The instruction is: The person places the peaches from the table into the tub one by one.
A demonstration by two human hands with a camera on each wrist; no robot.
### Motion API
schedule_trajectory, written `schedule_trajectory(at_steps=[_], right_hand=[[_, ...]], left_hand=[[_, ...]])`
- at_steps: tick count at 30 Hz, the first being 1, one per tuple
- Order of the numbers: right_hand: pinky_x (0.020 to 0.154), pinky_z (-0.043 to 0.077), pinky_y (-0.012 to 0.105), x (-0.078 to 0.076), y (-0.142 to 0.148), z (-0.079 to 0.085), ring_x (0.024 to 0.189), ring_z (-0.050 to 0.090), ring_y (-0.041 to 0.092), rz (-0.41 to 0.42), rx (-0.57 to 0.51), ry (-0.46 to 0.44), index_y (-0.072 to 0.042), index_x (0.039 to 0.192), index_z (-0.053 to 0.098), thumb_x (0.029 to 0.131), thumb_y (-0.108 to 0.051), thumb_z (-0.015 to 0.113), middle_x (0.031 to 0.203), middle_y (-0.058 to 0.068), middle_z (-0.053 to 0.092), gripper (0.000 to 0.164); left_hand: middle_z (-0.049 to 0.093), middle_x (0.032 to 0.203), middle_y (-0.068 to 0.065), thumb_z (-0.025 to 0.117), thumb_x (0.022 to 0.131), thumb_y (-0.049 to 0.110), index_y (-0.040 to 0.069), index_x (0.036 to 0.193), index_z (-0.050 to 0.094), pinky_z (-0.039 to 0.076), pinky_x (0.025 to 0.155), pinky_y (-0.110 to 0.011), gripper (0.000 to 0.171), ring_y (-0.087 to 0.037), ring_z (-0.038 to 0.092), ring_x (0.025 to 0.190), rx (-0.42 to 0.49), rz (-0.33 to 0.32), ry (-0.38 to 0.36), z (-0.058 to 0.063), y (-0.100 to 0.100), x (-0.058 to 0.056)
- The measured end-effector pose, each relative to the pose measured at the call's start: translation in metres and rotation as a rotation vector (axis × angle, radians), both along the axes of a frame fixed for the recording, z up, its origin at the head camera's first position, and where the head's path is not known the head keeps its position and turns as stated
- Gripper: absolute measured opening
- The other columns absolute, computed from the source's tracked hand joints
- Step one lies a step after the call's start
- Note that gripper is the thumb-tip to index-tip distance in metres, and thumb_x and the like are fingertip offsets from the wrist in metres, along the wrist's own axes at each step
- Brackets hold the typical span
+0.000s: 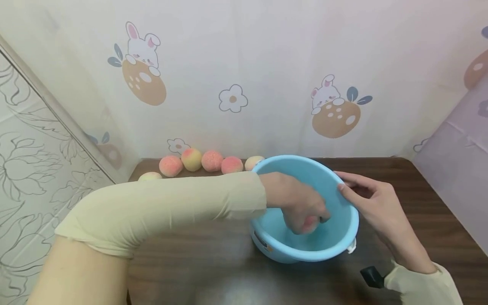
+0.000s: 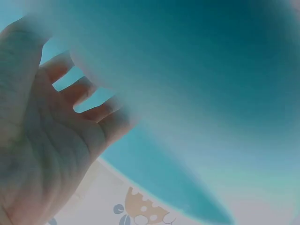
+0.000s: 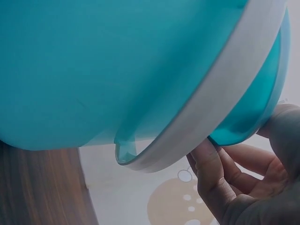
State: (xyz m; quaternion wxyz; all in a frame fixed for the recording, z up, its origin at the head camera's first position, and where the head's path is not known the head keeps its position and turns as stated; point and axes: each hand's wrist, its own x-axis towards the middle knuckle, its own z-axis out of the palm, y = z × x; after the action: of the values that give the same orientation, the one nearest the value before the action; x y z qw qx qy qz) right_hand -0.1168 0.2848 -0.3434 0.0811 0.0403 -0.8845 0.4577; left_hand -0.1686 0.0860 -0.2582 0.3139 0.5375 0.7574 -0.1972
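A light blue bucket (image 1: 293, 256) stands on the dark wooden table, its opening facing up toward the head camera. My left hand (image 1: 301, 203) reaches down into it, fingers curled round a peach (image 1: 310, 223) whose pink side shows below the knuckles. In the left wrist view the blurred blue bucket wall (image 2: 211, 70) covers those fingertips, and the peach does not show clearly. At the bucket's right side my right hand (image 1: 377, 203) grips the rim, thumb on top and fingers outside. The bucket's white handle (image 3: 187, 126) passes close by these fingers in the right wrist view.
Several pink and yellow peaches (image 1: 212, 161) line the back left of the table (image 1: 198, 271), one partly behind my left sleeve (image 1: 183, 199). A rabbit-print curtain (image 1: 267, 63) hangs behind. A small black object (image 1: 372, 277) sits by my right cuff.
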Motion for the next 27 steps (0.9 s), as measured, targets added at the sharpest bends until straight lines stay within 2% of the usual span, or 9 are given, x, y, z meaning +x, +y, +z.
schedule_trajectory(at_steps=[16,22,27], right_hand=[[0.065,0.060,0.023,-0.001,0.000,0.006,0.081,0.071,0.002,0.003,0.024,0.016,-0.013,0.139,0.067,0.101,-0.027,0.070,0.100,-0.028,0.071,0.041],[0.065,0.060,0.023,-0.001,-0.002,0.007,0.082,0.071,0.003,0.013,0.020,0.004,-0.014,0.139,0.067,0.101,-0.027,0.070,0.099,-0.024,0.073,0.041],[0.065,0.059,0.023,0.001,-0.007,0.005,0.081,0.071,0.003,0.006,0.021,0.016,-0.015,0.139,0.068,0.100,-0.026,0.071,0.095,-0.019,0.074,0.040]], left_hand=[[0.055,0.137,0.011,0.075,0.094,0.039,0.039,0.149,0.047,0.049,0.099,-0.025,0.062,-0.010,0.051,0.123,0.042,-0.003,0.048,0.014,0.002,-0.003],[0.057,0.132,0.011,0.073,0.095,0.038,0.039,0.146,0.049,0.050,0.098,-0.024,0.056,-0.009,0.053,0.120,0.019,-0.007,0.051,0.010,0.004,-0.002],[0.060,0.123,0.009,0.071,0.097,0.035,0.036,0.137,0.053,0.052,0.090,-0.021,0.043,-0.008,0.060,0.109,-0.019,0.026,-0.002,0.005,0.006,-0.003]])
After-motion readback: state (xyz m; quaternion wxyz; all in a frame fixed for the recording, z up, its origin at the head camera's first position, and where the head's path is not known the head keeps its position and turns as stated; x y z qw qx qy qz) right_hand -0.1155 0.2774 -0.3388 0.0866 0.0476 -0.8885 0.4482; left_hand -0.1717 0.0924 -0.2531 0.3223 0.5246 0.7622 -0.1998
